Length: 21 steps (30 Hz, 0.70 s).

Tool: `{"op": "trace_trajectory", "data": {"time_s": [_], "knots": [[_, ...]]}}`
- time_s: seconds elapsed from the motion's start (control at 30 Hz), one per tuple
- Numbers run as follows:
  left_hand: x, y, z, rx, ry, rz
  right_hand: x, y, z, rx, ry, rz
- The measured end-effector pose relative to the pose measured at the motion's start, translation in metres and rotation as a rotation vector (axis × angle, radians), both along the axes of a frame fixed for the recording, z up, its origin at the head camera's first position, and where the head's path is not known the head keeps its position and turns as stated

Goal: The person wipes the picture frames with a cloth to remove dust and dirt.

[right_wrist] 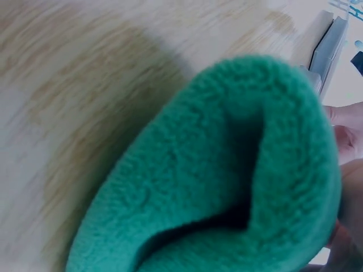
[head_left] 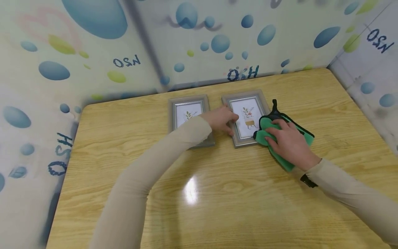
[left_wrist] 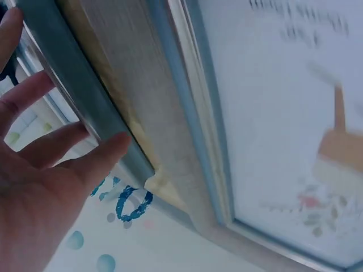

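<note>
My left hand (head_left: 221, 119) is at the left border of the right picture frame (head_left: 231, 95), a grey frame around a potted-plant print. In the left wrist view the thumb (left_wrist: 108, 156) lies against the frame's outer side and the other fingers reach over its border. My right hand (head_left: 292, 143) grips a folded green cloth (head_left: 285, 162) with black edging and a black hanging loop. A bunched part of this cloth overlaps the frame's lower right corner. The cloth's fluffy fold (right_wrist: 187, 164) fills much of the right wrist view.
A matching left picture frame (head_left: 172, 114) lies beside the first, partly hidden under my left forearm. Both lie on a wood-grain table (head_left: 230, 204), near its far edge. A wall (head_left: 149, 31) printed with blue and green drops stands behind the table.
</note>
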State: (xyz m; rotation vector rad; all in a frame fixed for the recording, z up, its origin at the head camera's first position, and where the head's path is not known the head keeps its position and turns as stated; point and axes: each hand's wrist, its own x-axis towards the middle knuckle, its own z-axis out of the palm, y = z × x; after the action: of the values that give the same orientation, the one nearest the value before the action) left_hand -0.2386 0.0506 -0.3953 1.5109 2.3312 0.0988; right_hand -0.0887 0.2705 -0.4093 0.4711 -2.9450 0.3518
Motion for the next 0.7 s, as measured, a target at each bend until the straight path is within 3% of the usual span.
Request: {"op": "trace_trajectory", "data": {"time_s": [0.27, 0.4, 0.53, 0.7], "knots": [[0.004, 0.001, -0.003, -0.009, 0.062, -0.001, -0.003, -0.011, 0.004, 0.005, -0.049, -0.008], [0.003, 0.004, -0.003, -0.010, 0.075, -0.019, -0.009, -0.029, 0.003, 0.001, -0.089, 0.060], [0.002, 0.005, -0.002, -0.016, 0.058, -0.032, -0.011, -0.045, -0.003, -0.053, -0.059, 0.158], [0.000, 0.006, -0.002, -0.026, 0.048, -0.045, -0.007, -0.036, -0.006, -0.077, -0.051, 0.199]]}}
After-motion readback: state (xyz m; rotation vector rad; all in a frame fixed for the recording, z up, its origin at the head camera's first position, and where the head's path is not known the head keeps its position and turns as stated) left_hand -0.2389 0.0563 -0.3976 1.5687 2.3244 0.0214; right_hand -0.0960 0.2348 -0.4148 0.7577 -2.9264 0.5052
